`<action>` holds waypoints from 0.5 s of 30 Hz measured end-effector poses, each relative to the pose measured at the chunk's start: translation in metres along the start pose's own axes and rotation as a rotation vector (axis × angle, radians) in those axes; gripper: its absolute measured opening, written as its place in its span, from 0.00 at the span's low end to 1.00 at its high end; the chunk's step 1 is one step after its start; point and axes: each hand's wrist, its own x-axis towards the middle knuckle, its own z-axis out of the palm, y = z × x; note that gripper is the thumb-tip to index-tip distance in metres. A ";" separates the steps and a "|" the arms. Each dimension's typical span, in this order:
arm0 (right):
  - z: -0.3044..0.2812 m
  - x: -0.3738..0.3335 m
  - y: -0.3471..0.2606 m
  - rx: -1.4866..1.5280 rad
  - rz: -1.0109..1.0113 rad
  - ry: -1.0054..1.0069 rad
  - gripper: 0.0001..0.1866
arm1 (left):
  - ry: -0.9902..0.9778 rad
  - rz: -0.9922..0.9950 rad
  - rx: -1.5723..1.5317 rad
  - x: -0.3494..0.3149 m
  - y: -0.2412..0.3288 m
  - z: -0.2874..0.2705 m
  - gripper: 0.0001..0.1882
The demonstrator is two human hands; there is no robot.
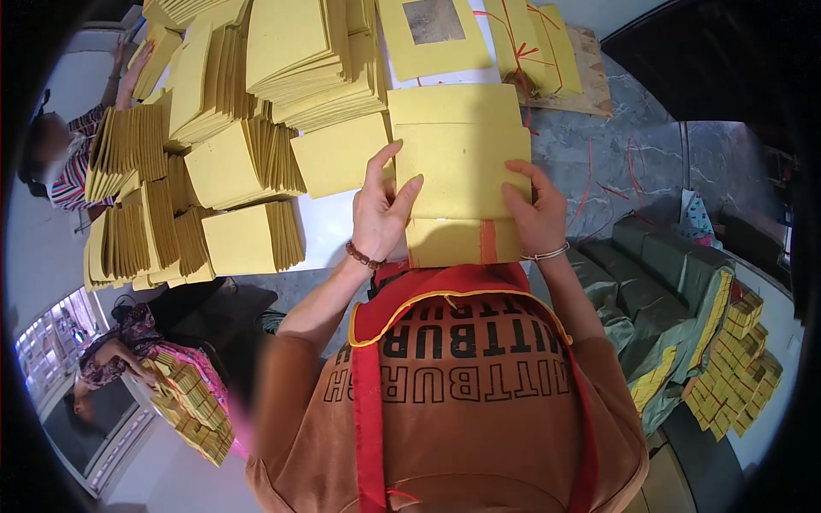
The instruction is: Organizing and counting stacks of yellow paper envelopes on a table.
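A yellow paper envelope [462, 171] with fold lines across it is held upright in front of my chest. My left hand [380, 209] grips its left edge, thumb on the near face and fingers at the side. At the opposite edge, my right hand [540, 205] holds it the same way. A red strip [487, 241] shows on its lower part. Another flat yellow envelope [342, 154] lies just left of my left hand, on the white tabletop [329, 231]. Beyond the held one is a yellow sheet [402, 51] with a grey rectangle on it.
Tall stacks of yellow envelopes [299, 51] fill the table's left side. Bundles tied with red string [534, 51] sit on a wooden board [590, 77]. Grey wrapped blocks [633, 265] stand at right, near more yellow bundles [735, 368]. Two other people work at left.
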 end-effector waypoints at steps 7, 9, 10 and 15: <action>-0.001 0.002 0.001 -0.064 0.010 -0.011 0.15 | 0.141 0.290 0.509 0.004 0.025 -0.008 0.21; 0.001 0.002 0.003 -0.023 -0.037 0.004 0.15 | 0.264 0.582 0.799 0.009 0.034 -0.006 0.21; 0.001 0.002 0.004 -0.024 -0.036 0.003 0.15 | 0.135 0.646 0.790 0.012 0.038 -0.004 0.23; 0.002 0.002 0.001 -0.065 -0.114 0.026 0.15 | -0.174 0.765 0.860 0.026 0.041 0.029 0.33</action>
